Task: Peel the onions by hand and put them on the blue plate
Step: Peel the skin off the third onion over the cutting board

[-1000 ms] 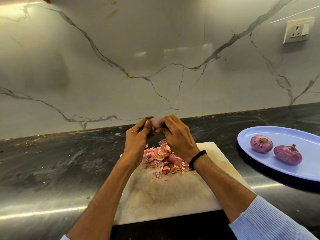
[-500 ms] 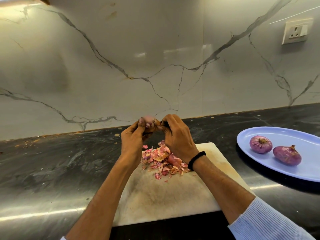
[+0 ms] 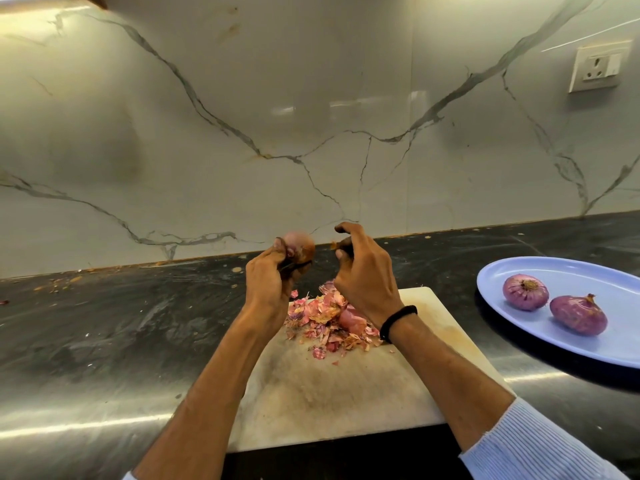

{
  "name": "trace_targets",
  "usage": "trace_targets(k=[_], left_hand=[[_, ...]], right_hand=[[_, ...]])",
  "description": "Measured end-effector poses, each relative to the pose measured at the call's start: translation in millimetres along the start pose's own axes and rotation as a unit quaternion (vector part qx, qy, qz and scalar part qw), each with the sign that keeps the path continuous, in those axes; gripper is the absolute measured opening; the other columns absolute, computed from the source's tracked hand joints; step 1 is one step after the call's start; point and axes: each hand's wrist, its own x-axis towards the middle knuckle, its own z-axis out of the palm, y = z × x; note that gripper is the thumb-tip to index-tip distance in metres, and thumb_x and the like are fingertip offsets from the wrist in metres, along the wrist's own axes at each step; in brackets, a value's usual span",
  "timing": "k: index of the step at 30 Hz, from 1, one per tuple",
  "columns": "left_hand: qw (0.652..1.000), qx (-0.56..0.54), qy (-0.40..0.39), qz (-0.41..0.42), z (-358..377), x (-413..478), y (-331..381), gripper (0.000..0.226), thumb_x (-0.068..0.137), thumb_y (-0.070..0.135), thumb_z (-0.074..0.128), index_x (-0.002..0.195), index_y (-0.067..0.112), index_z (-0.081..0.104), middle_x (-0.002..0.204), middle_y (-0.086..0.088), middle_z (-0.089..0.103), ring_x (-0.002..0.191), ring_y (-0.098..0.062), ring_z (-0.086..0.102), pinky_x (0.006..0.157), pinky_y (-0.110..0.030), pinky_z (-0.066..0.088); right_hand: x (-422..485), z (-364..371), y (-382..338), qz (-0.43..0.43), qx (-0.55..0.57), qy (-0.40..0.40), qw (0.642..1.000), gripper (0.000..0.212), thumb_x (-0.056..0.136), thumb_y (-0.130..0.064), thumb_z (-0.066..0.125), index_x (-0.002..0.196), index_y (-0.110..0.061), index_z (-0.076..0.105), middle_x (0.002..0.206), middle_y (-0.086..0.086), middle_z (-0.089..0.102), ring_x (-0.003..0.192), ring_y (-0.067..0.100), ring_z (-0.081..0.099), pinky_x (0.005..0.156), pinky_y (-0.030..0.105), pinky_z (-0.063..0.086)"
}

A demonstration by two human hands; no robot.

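Note:
My left hand (image 3: 266, 285) grips a reddish-brown onion (image 3: 300, 244), held up above the far end of the white cutting board (image 3: 332, 400). A short way to its right, my right hand (image 3: 363, 275) pinches a small scrap of onion skin (image 3: 335, 244) between thumb and fingers, apart from the onion. Under both hands a heap of pink onion skins (image 3: 325, 317) lies on the board, with another onion (image 3: 351, 320) partly buried in it. At the right, the blue plate (image 3: 540, 268) carries two purple peeled onions (image 3: 525, 292) (image 3: 578, 315).
The board lies on a dark glossy countertop (image 3: 121, 327) with skin crumbs along the back edge. A marble-pattern wall stands behind, with a power socket (image 3: 596, 68) at the upper right. The plate's near rim overhangs the right of the board.
My hands have drawn apart: the left has lifted the onion up and left, the right has pulled away to the right with a torn-off scrap of skin.

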Motion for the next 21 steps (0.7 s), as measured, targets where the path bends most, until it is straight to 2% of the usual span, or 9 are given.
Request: trace_targets(k=[3, 5, 7, 9, 12, 15, 19, 21], left_hand=[[0.999, 0.030, -0.016, 0.009, -1.7, 2.0, -2.7, 0.031, 0.107, 0.016, 0.040, 0.110, 0.006, 0.069, 0.118, -0.018, 0.068, 0.114, -0.033, 0.064, 0.100, -0.045, 0.053], [0.999, 0.039, -0.034, 0.015, -2.5, 1.0, -3.0, 0.032, 0.107, 0.019, 0.040, 0.109, 0.006, 0.070, 0.114, -0.017, 0.070, 0.108, -0.030, 0.066, 0.093, -0.039, 0.057], [0.997, 0.049, -0.058, 0.017, -3.1, -0.2, -3.6, 0.033, 0.105, 0.026, 0.046, 0.109, 0.004, 0.071, 0.108, -0.015, 0.072, 0.099, -0.025, 0.069, 0.084, -0.032, 0.059], [0.995, 0.052, -0.083, 0.019, -2.1, -2.1, -4.4, 0.036, 0.097, 0.033, 0.056, 0.109, 0.003, 0.071, 0.106, -0.014, 0.074, 0.099, -0.024, 0.071, 0.084, -0.033, 0.059], [0.995, 0.040, -0.092, 0.020, -0.4, -3.8, -2.6, 0.037, 0.086, 0.035, 0.064, 0.104, 0.005, 0.073, 0.103, -0.013, 0.075, 0.099, -0.025, 0.072, 0.086, -0.034, 0.060], [0.995, 0.033, -0.093, 0.022, -1.2, -3.9, -0.6, 0.035, 0.085, 0.036, 0.064, 0.102, 0.006, 0.074, 0.101, -0.014, 0.075, 0.096, -0.026, 0.071, 0.088, -0.035, 0.060], [0.994, 0.034, -0.102, 0.026, -2.0, -4.2, -0.3, 0.035, 0.087, 0.034, 0.063, 0.105, 0.005, 0.073, 0.102, -0.013, 0.075, 0.096, -0.024, 0.072, 0.089, -0.035, 0.059], [0.994, 0.031, -0.104, 0.026, -1.5, -4.6, 0.0, 0.032, 0.086, 0.033, 0.064, 0.104, 0.007, 0.073, 0.101, -0.010, 0.076, 0.096, -0.023, 0.073, 0.089, -0.035, 0.058]], right_hand=[[1.3, 2.4, -1.1, -0.013, 0.028, -0.037, 0.999, 0.053, 0.092, -0.024, 0.070, 0.138, -0.011, 0.050, 0.122, 0.007, 0.056, 0.105, 0.013, 0.055, 0.089, 0.013, 0.042], [1.1, 4.6, -3.6, -0.025, 0.051, -0.056, 0.997, 0.057, 0.092, -0.033, 0.069, 0.142, -0.013, 0.049, 0.124, 0.007, 0.056, 0.108, 0.012, 0.054, 0.092, 0.013, 0.043], [-0.2, 6.3, -4.6, -0.050, 0.048, -0.054, 0.996, 0.051, 0.092, -0.028, 0.071, 0.138, -0.012, 0.055, 0.120, 0.007, 0.061, 0.106, 0.014, 0.058, 0.093, 0.024, 0.052], [-1.3, 6.5, -2.7, -0.066, 0.046, -0.032, 0.996, 0.039, 0.092, -0.018, 0.071, 0.130, -0.008, 0.063, 0.115, 0.009, 0.066, 0.103, 0.017, 0.062, 0.092, 0.030, 0.055], [-0.4, 5.5, -1.9, -0.052, 0.073, -0.012, 0.996, 0.032, 0.090, -0.011, 0.071, 0.122, -0.005, 0.069, 0.111, 0.009, 0.071, 0.102, 0.018, 0.065, 0.093, 0.022, 0.052], [0.4, 5.3, -2.8, -0.044, 0.095, 0.005, 0.994, 0.026, 0.090, -0.007, 0.070, 0.116, -0.004, 0.072, 0.107, 0.009, 0.073, 0.100, 0.017, 0.068, 0.093, 0.016, 0.052], [0.6, 7.0, -0.9, -0.038, 0.126, 0.016, 0.991, 0.024, 0.089, -0.006, 0.072, 0.113, -0.005, 0.074, 0.104, 0.007, 0.075, 0.097, 0.015, 0.071, 0.088, 0.027, 0.058], [0.2, 7.4, -1.5, -0.034, 0.137, 0.025, 0.990, 0.024, 0.088, -0.008, 0.073, 0.112, -0.006, 0.075, 0.102, 0.006, 0.076, 0.094, 0.013, 0.072, 0.086, 0.028, 0.059]])
